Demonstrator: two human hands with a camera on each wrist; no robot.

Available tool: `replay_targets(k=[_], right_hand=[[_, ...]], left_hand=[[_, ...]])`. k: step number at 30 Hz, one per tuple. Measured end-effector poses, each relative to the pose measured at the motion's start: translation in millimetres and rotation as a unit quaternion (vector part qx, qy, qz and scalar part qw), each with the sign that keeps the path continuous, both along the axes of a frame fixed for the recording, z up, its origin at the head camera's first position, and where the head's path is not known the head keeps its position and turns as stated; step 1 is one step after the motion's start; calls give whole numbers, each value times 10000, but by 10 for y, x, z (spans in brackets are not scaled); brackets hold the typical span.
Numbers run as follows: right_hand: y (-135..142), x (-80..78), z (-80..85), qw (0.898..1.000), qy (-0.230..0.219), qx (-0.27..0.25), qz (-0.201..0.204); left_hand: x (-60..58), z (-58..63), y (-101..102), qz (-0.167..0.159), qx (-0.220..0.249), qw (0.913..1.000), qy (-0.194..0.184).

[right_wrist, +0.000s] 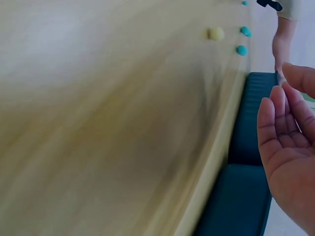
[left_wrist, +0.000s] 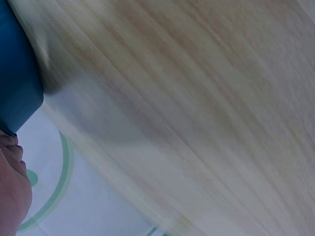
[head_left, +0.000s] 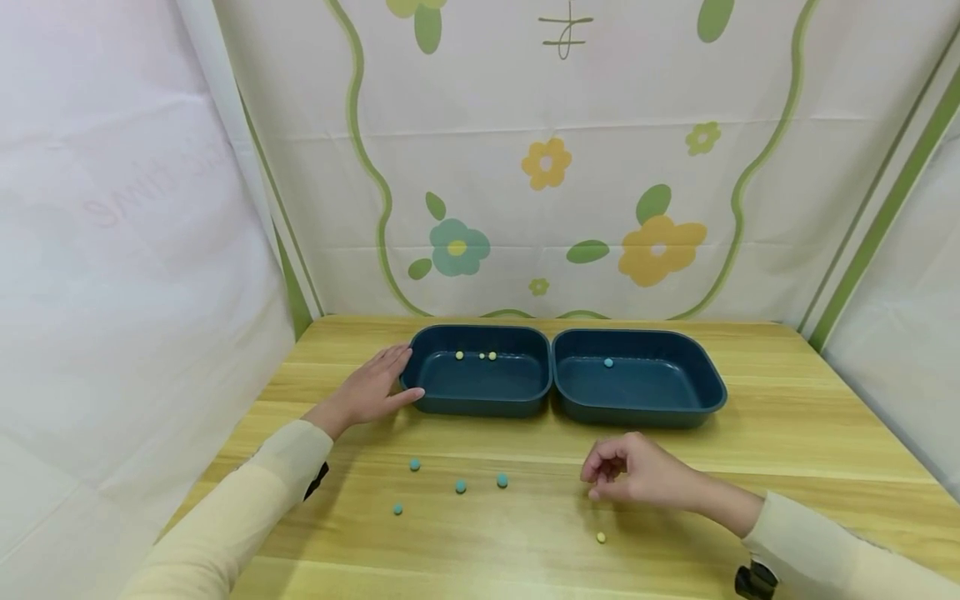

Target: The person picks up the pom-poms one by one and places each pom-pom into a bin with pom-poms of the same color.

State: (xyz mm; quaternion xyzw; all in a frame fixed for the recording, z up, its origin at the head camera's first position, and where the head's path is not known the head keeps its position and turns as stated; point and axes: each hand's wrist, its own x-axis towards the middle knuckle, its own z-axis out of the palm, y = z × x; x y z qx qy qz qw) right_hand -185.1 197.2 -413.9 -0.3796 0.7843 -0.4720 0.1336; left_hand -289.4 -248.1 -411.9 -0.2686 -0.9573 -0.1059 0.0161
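Observation:
My left hand (head_left: 371, 389) rests at the left end of the left dark blue tray (head_left: 480, 408), fingers extended along its rim and thumb on the front corner. Three small yellow balls (head_left: 460, 356) lie inside that tray. The right hand (head_left: 637, 472) hovers over the table in front of the right tray (head_left: 641, 417), its fingers loosely bent. In the right wrist view a gap shows between thumb and fingers, with nothing seen in the hand. Just below it in the head view, one yellow ball (head_left: 601, 538) lies on the table.
Several blue balls (head_left: 461, 487) are scattered on the wooden table (head_left: 525, 558) in front of the left tray. One blue ball (head_left: 608, 363) is in the right tray. The trays stand side by side near the back edge, before a flowered cloth (head_left: 480, 175).

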Motion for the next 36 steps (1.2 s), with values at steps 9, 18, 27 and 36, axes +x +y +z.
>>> replay_targets(k=[9, 18, 27, 36], right_hand=[[65, 63, -122, 9977, -422, -82, 519], [73, 76, -214, 9943, -599, 168, 864], [53, 117, -218, 9910, -568, 232, 1187], [33, 133, -214, 9900, -90, 499, 1317]], left_hand=[[-2, 15, 7, -17, -19, 10000, -15], [-12, 1, 1, -23, -46, 10000, 1], [8, 7, 4, -13, -31, 10000, -38], [1, 1, 8, -31, -34, 10000, 48]])
